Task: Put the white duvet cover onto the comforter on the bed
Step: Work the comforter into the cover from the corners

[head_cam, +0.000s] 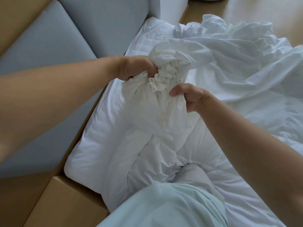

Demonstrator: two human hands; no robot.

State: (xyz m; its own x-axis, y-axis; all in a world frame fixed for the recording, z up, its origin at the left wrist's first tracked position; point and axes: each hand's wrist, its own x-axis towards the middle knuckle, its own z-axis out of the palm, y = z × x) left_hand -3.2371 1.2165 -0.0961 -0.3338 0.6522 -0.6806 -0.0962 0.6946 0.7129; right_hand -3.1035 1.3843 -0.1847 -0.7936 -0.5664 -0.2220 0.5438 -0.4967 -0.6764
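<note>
The white duvet cover [237, 51] lies crumpled across the right half of the bed, and one bunched end of it is raised at the centre of the view. My left hand [134, 68] grips that bunched cloth from the left with curled fingers. My right hand [185, 95] pinches the gathered cloth from the right, thumb on top. Under the bunch, a corner of the puffy white comforter [101, 145] is lifted up into the cloth; the rest of it spreads flat over the bed toward me.
A grey padded headboard [49, 51] runs along the left, framed in light wood [68, 199]. Wooden floor [278, 12] shows beyond the bed at the top right. My pale green clothing [164, 205] fills the bottom centre.
</note>
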